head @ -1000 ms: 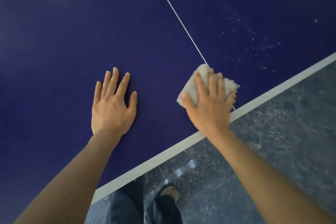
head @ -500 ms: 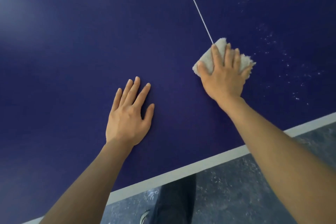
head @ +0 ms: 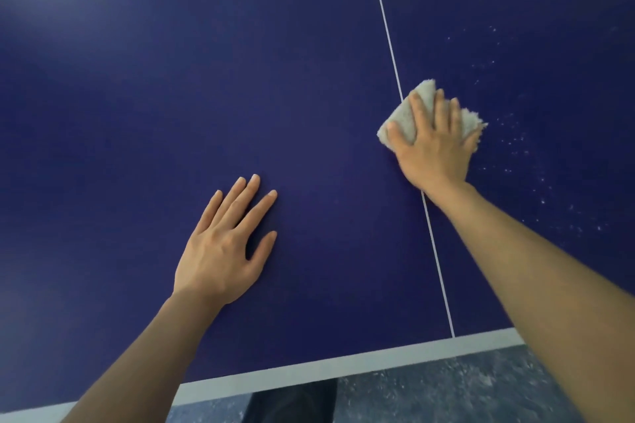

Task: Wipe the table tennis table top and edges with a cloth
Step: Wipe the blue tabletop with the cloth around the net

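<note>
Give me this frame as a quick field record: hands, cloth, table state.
left hand: flat on the table, fingers straight, holds nothing
right hand: palm down, pressing the cloth onto the table
cloth: whitish, bunched, lying over the thin white line
line: runs from the top of view to the border
table: dark blue top, white border at the near edge
specks: white, scattered to the right of the cloth
floor: grey, mottled, below the edge
</note>
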